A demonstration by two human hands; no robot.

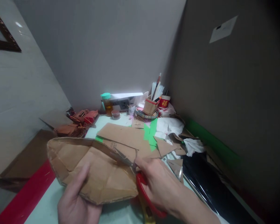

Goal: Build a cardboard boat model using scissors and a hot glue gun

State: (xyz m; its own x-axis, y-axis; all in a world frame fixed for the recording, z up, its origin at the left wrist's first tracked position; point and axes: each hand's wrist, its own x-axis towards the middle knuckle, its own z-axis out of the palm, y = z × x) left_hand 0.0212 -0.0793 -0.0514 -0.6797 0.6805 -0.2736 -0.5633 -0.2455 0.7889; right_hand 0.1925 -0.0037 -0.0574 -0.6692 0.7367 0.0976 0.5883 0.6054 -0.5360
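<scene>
My left hand (78,196) grips a folded brown cardboard piece (105,174) from below, the thumb pressed on its inner face. The piece is creased, with raised edges, and held tilted above the table. My right hand (161,183) is closed around red-handled scissors (151,203). Their blades point up and left along the cardboard's far right edge. Whether the blades touch the cardboard I cannot tell. Just beyond lie flat cardboard sheets (123,134) on the pale table.
Green strips (151,132) and white tissue (170,127) lie among the scraps. At the back stand a bottle with a teal lid (106,104), a small jar (115,115) and a stick holder (151,106). Reddish-brown items (84,119) sit left, a glossy black sheet (203,177) right.
</scene>
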